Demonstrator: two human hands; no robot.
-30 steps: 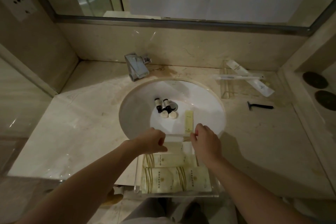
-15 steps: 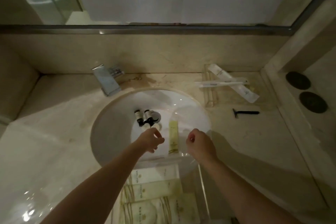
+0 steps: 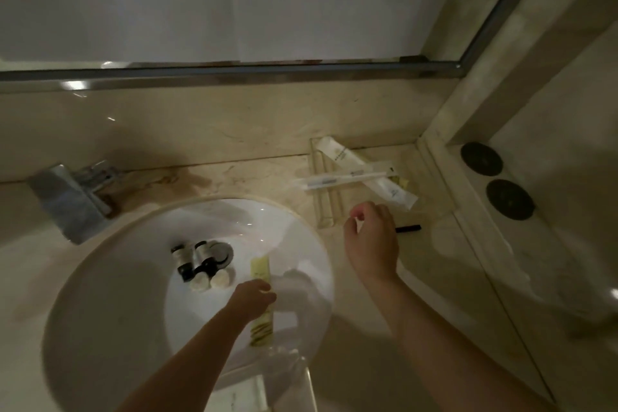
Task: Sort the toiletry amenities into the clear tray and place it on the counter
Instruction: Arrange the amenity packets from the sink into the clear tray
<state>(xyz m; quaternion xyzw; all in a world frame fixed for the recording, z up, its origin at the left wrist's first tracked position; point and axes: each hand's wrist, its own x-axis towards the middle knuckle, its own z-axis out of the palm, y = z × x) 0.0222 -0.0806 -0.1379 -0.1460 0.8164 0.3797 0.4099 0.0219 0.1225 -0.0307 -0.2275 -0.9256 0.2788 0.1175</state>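
My left hand (image 3: 251, 298) is down in the white sink (image 3: 110, 304), fingers closed around a long yellow sachet (image 3: 262, 328). Two small dark bottles with pale caps (image 3: 195, 262) lie by the drain. My right hand (image 3: 371, 241) hovers over the counter right of the sink with its fingers apart and nothing in them, just left of a black razor (image 3: 408, 228). Behind it, wrapped white amenity sticks (image 3: 344, 177) rest across a small clear holder (image 3: 326, 211). The clear tray (image 3: 301, 375) with white packets shows at the bottom edge.
A chrome faucet (image 3: 72, 201) stands at the sink's back left. A mirror edge runs along the back wall. Two dark round discs (image 3: 495, 181) sit on a raised ledge at the right. Marble counter (image 3: 434, 278) stretches right of the sink.
My left hand dropped into the sink and closed on the yellow sachet. My right hand swung right and away, toward the razor. The view shifted up, so the tray slid to the bottom edge.
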